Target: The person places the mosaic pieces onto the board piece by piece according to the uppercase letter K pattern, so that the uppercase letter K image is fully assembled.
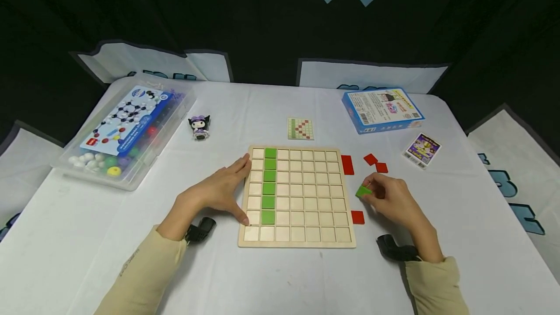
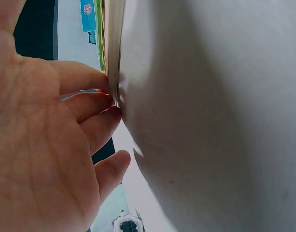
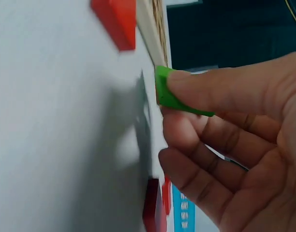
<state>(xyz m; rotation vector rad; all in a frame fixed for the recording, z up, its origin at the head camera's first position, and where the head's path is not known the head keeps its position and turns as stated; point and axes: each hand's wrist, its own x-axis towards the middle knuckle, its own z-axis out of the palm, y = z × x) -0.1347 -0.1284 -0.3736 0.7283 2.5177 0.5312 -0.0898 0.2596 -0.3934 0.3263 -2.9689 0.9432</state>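
Observation:
A wooden grid board (image 1: 297, 244) lies flat on the white cloth. Green square tiles (image 1: 269, 188) fill its second column from the top row down, except in the bottom row; its other cells are bare wood. My left hand (image 1: 223, 188) spreads along the board's left edge, thumb low and fingertips higher up; the left wrist view shows those fingertips against the side of the board (image 2: 114, 43). To the right of the board, my right hand (image 1: 391, 198) pinches a green tile (image 3: 170, 94) between thumb and fingers, held above the cloth.
Red tiles (image 1: 358, 217) lie along and beyond the board's right side. Behind the board is a small pattern card (image 1: 300, 129). A blue box (image 1: 385, 110) and a small card pack (image 1: 422, 150) are at the right. At the left stand a figurine (image 1: 200, 127) and a clear plastic case (image 1: 127, 130).

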